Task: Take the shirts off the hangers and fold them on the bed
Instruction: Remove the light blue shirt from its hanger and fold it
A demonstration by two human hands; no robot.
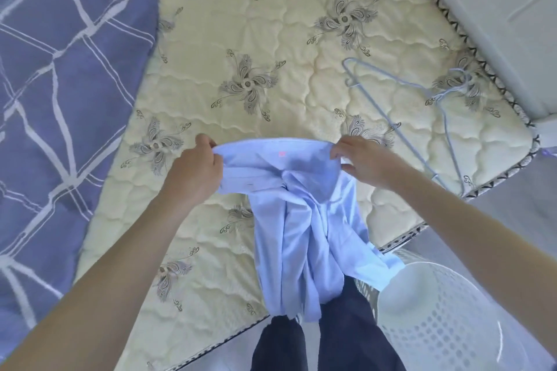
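Mattress [286, 39], cream and quilted with grey floral motifs, filled most of the view. A blue bedcover [60, 84] with white crossing lines lay over its left side. A light blue shirt [298, 220] was held up over the near middle of the mattress, off its hanger, its top edge stretched flat between the two hands and the rest hanging bunched down past the near edge, in front of dark trousers [346, 325]. A white perforated laundry basket [422, 268] stood at the near right, beside the bed. A pale blue wire hanger [440, 96] lay flat on the mattress to the far right, apart from the shirt. The left hand [196, 169] pinched the left end of the stretched edge with curled fingers; the right hand [358, 159] gripped the right end likewise. A small pink label [282, 154] showed just below the middle of that edge.
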